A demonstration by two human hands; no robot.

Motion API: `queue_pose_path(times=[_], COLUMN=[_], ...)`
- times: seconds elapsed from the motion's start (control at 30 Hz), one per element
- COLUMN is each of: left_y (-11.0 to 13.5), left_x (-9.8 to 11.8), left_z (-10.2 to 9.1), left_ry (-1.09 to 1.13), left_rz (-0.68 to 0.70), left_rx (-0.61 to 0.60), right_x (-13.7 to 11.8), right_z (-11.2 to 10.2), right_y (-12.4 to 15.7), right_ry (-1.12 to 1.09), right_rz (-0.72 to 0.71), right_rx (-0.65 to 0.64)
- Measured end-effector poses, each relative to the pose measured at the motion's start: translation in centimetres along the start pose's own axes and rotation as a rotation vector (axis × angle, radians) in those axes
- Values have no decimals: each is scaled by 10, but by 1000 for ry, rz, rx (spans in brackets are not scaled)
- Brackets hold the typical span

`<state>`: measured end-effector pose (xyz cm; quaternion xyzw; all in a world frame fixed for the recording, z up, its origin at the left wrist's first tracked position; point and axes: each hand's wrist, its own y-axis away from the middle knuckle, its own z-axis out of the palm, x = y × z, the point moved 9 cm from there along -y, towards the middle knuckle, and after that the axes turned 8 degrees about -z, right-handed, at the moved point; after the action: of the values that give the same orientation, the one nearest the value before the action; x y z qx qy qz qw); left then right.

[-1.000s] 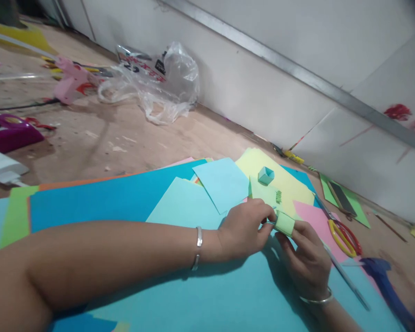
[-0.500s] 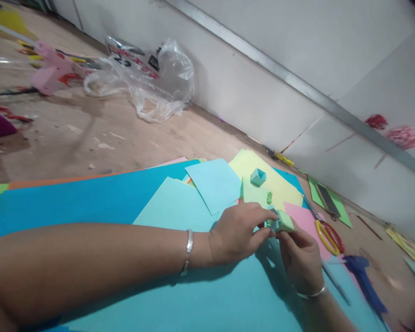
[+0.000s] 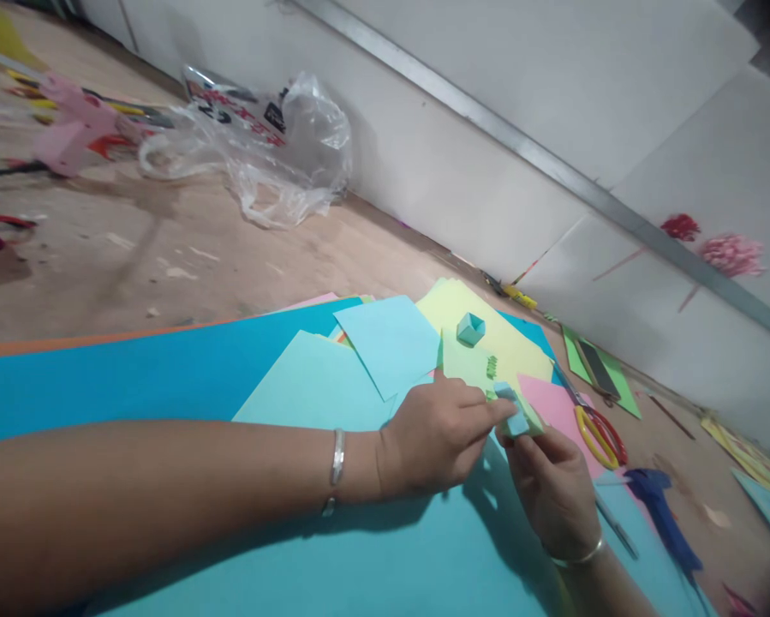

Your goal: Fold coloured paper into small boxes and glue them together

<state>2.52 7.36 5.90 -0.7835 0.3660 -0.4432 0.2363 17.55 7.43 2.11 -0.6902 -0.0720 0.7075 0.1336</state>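
Between the fingers of my right hand [image 3: 552, 488] is a small folded paper box [image 3: 518, 423], pale green with light blue flaps. My left hand [image 3: 432, 437] reaches in from the left, its index finger pressed on a blue flap and its other fingers curled. The left thumb's contact with the paper is hard to see. A second small paper box [image 3: 470, 329], light blue and open at the top, stands on the yellow paper just beyond. Beside it lie a pale green sheet [image 3: 462, 360] and a little green zigzag-folded strip [image 3: 492, 367].
Light blue paper [image 3: 397, 557] lies beneath both hands, with a darker blue sheet [image 3: 134, 368] behind. Scissors [image 3: 599, 435], a blue glue gun [image 3: 664, 514] and a pen [image 3: 616, 523] lie at right. A pink glue gun [image 3: 69, 124] and plastic bag [image 3: 313, 146] sit far left.
The small box has turned in my right hand, so its blue flaps face me more. My left index finger has shifted onto a flap. The view has swung slightly right.
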Motion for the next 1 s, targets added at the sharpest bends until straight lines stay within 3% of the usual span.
queue_pose_path(times=[0.27,0.37,0.47,0.57,0.7,0.8,0.9,1.0], left_y=[3,7,7,1,-4,-4,-1,4], left_x=[-12,-13,-12,-19,-40,-42,-37,-36], left_z=[18,25,23,16,8,10,23,35], left_ry=[-8,26,79,134,133,111,104,112], left_rz=[-112,-116,-103,-195,-413,-393,-299,-276], left_rx=[-148,-196,-194,-145,-68,-59,-170,-284], right_x=[26,24,7,-18,-55,-53,-47,-63], right_z=[-12,-10,-5,-2,11,34,53,59], right_y=[4,3,-3,-10,-9,5,16,19], right_ry=[-37,-34,111,484,990,1261,1363,1292], right_rz=[186,159,39,-138,-541,-759,-830,-830], right_rx=[112,91,11,-84,-200,-392,-510,-479])
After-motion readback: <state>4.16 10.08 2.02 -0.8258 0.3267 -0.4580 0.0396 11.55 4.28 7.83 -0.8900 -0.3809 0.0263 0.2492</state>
